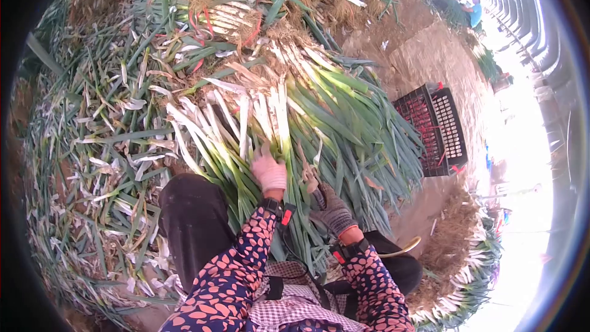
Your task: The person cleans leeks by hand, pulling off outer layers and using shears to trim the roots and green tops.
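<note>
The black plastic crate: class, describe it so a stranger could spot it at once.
Start at the big heap of green onions under the gloved hands, then look right onto the bare dirt path. There stands the black plastic crate, the only dark, boxy, lattice-walled thing among leaves and straw.

No text, label, brand, number or sign can be read anywhere in the view: none on the black plastic crate [433, 129], the patterned sleeves [230, 276] or the gloves, and nothing on the piled green onions [307, 129].
</note>
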A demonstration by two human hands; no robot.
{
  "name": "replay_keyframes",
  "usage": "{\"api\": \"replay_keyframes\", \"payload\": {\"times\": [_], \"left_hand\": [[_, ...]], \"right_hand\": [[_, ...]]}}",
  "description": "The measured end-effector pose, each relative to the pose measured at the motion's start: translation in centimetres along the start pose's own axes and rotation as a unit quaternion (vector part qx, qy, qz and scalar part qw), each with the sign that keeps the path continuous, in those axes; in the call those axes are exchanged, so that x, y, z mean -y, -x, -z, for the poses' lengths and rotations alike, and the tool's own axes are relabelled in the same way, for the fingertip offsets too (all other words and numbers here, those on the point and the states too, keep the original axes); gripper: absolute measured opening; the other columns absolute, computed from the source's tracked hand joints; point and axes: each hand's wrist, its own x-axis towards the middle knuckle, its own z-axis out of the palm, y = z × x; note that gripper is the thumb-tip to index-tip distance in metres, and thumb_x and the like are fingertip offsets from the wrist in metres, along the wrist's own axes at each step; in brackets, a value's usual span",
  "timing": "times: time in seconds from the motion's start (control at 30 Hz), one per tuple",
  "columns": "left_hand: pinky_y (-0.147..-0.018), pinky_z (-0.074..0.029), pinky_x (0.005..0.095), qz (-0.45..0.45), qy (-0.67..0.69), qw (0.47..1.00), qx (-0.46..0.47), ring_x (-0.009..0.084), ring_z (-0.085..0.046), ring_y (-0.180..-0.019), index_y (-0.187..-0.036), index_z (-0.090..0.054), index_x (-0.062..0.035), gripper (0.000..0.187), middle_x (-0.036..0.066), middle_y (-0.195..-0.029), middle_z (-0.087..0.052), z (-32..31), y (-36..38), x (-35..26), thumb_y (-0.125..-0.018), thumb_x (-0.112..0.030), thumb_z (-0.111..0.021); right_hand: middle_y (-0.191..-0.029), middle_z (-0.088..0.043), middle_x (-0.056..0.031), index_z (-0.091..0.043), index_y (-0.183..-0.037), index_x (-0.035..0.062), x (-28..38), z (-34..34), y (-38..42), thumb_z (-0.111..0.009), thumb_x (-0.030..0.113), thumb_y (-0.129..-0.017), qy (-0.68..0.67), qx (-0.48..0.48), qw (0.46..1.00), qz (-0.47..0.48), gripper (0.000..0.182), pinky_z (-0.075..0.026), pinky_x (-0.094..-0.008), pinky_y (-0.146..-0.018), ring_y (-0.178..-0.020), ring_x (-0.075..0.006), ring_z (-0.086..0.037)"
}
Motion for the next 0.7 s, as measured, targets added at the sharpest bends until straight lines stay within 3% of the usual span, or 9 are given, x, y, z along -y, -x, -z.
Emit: {"api": "replay_keyframes", "payload": {"times": [0.03, 0.07, 0.17, 0.33, 0.37, 0.47, 0.5, 0.6, 0.7], "left_hand": [[-0.087, -0.044, 0.0455, -0.025, -0.024, 0.999, 0.035, 0.0322, -0.057, -0.098, -0.115, -0.056, -0.0137, 0.048, 0.012, -0.104, -0.061, -0.2, -1.2, -0.5, -0.070, -0.025, -0.068], [-0.086, -0.045, 0.0454, -0.053, -0.050, 0.995, 0.069, 0.0316, -0.057, -0.099, -0.115, -0.055, -0.0142, 0.049, 0.011, -0.104, -0.061, -0.3, -2.3, -1.1, -0.070, -0.028, -0.067], [-0.088, -0.044, 0.0438, 0.013, -0.067, 0.979, 0.193, 0.0300, -0.061, -0.099, -0.115, -0.056, -0.0136, 0.053, 0.012, -0.105, -0.065, -1.0, -4.1, -3.0, -0.069, -0.035, -0.070], [-0.088, -0.045, 0.0449, 0.101, 0.032, 0.945, 0.308, 0.0357, -0.062, -0.099, -0.114, -0.057, -0.0075, 0.054, 0.018, -0.106, -0.066, -2.1, -5.1, -1.7, -0.069, -0.035, -0.070], [-0.080, -0.049, 0.0394, 0.033, 0.094, 0.952, 0.288, 0.0324, -0.064, -0.093, -0.112, -0.057, -0.0034, 0.054, 0.017, -0.100, -0.067, -2.9, -5.2, -0.4, -0.069, -0.032, -0.073], [-0.073, -0.050, 0.0331, 0.006, 0.331, 0.878, 0.347, 0.0219, -0.063, -0.084, -0.108, -0.060, -0.0008, 0.048, 0.014, -0.093, -0.067, -4.7, -4.7, 2.3, -0.070, -0.024, -0.075], [-0.068, -0.049, 0.0283, 0.064, 0.348, 0.841, 0.408, 0.0132, -0.057, -0.078, -0.112, -0.058, -0.0004, 0.049, 0.007, -0.091, -0.064, -4.5, -4.2, 1.9, -0.069, -0.016, -0.077], [-0.076, -0.047, 0.0283, 0.062, 0.412, 0.802, 0.427, 0.0159, -0.056, -0.085, -0.121, -0.053, -0.0014, 0.067, 0.007, -0.098, -0.064, -5.0, -1.7, 1.8, -0.059, -0.011, -0.078], [-0.079, -0.046, 0.0269, 0.117, 0.469, 0.768, 0.420, 0.0180, -0.057, -0.089, -0.130, -0.047, -0.0024, 0.070, 0.007, -0.104, -0.062, -5.4, -0.5, 2.8, -0.064, -0.003, -0.071]], "right_hand": [[-0.119, -0.054, -0.0244, -0.029, -0.139, 0.0091, -0.1, 0.1, -0.5, -0.079, 0.030, -0.061, 0.008, 0.024, 1.000, 0.001, 0.095, -0.045, -0.0443, -0.090, -0.108, -0.0406, -0.053], [-0.119, -0.054, -0.0243, -0.028, -0.139, 0.0093, -0.2, 0.1, -0.9, -0.079, 0.030, -0.061, 0.032, 0.032, 0.999, -0.011, 0.095, -0.045, -0.0444, -0.091, -0.109, -0.0406, -0.053], [-0.123, -0.053, -0.0206, -0.035, -0.136, 0.0084, 1.3, 0.6, -2.5, -0.081, 0.022, -0.058, 0.034, 0.007, 0.999, -0.023, 0.091, -0.045, -0.0417, -0.091, -0.111, -0.0364, -0.053], [-0.128, -0.050, -0.0202, -0.033, -0.137, 0.0058, 1.5, 1.0, -5.0, -0.081, 0.020, -0.059, 0.046, 0.051, 0.997, -0.023, 0.093, -0.041, -0.0389, -0.098, -0.119, -0.0361, -0.048], [-0.129, -0.049, -0.0200, -0.033, -0.137, 0.0055, 1.9, 1.3, -5.1, -0.082, 0.020, -0.059, 0.009, 0.051, 0.998, -0.024, 0.093, -0.041, -0.0385, -0.099, -0.119, -0.0360, -0.048], [-0.129, -0.049, -0.0195, -0.032, -0.137, 0.0050, 1.5, 1.1, -6.6, -0.082, 0.019, -0.059, 0.021, 0.060, 0.998, -0.023, 0.093, -0.042, -0.0380, -0.098, -0.119, -0.0355, -0.048], [-0.129, -0.050, -0.0193, -0.032, -0.136, 0.0048, 1.4, 0.8, -7.2, -0.082, 0.019, -0.059, 0.044, 0.065, 0.997, -0.022, 0.093, -0.042, -0.0380, -0.097, -0.118, -0.0354, -0.049], [-0.126, -0.052, -0.0183, -0.032, -0.136, 0.0036, 1.6, 0.5, -9.1, -0.081, 0.018, -0.059, 0.036, 0.023, 0.999, -0.030, 0.092, -0.043, -0.0378, -0.096, -0.116, -0.0339, -0.051], [-0.124, -0.053, -0.0176, -0.033, -0.136, 0.0055, 1.1, -0.3, -10.7, -0.082, 0.018, -0.059, -0.079, 0.008, 0.997, -0.002, 0.092, -0.043, -0.0370, -0.095, -0.114, -0.0325, -0.053]]}}
